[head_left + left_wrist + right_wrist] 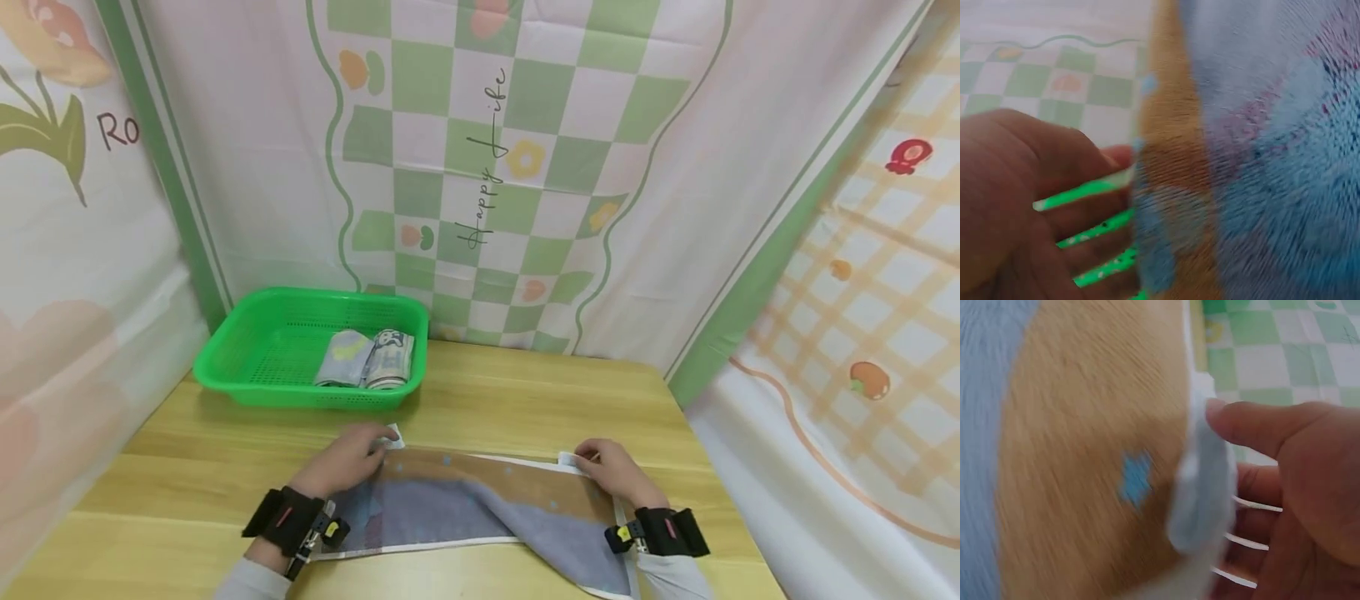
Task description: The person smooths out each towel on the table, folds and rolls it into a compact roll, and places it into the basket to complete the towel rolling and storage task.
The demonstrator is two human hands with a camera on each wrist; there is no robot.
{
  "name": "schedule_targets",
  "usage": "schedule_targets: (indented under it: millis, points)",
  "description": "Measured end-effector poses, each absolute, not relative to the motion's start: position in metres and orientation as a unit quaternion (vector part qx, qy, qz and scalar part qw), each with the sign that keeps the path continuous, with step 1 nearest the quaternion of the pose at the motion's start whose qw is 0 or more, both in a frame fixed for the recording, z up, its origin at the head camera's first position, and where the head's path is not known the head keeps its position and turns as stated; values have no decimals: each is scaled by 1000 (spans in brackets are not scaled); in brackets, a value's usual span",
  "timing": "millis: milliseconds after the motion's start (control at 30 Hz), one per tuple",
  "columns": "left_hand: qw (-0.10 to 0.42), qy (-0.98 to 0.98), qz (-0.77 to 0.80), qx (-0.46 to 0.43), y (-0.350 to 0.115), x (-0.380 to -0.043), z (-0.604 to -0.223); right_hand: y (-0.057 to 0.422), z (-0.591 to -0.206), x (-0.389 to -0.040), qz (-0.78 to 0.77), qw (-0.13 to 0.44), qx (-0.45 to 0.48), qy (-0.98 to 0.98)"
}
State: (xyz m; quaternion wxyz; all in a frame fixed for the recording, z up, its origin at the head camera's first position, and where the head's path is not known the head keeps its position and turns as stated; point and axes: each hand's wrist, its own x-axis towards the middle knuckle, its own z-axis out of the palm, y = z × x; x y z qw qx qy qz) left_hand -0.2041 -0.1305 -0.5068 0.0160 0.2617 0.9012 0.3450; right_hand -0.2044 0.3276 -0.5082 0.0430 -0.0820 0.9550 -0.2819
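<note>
A brown and grey-blue towel [442, 508] with small blue star marks and a white hem stretches sideways between both hands at the front of the table. My left hand [345, 460] pinches its far left corner, where a white bit sticks out past the fingers. At the far right corner my right hand [613, 471] pinches the edge, thumb on the pale hem in the right wrist view. The towel's lower right part droops in a slanting fold toward the front. In the left wrist view, the plush towel [1179, 112] hides the left fingertips.
A green plastic basket [262, 387] stands at the back left of the wooden table [525, 383]. Two folded cloths [387, 360] lie in its right end. Patterned curtains [637, 275] hang behind the table and along both sides.
</note>
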Motion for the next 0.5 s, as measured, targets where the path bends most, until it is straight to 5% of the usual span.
schedule_targets:
  millis: [300, 500]
  points:
    - [38, 910, 337, 238, -124, -208, -519, 319, -517, -205, -306, 87, -160, 934]
    - [41, 922, 317, 218, -129, -206, -520, 328, -507, -200, -335, 8, -150, 930]
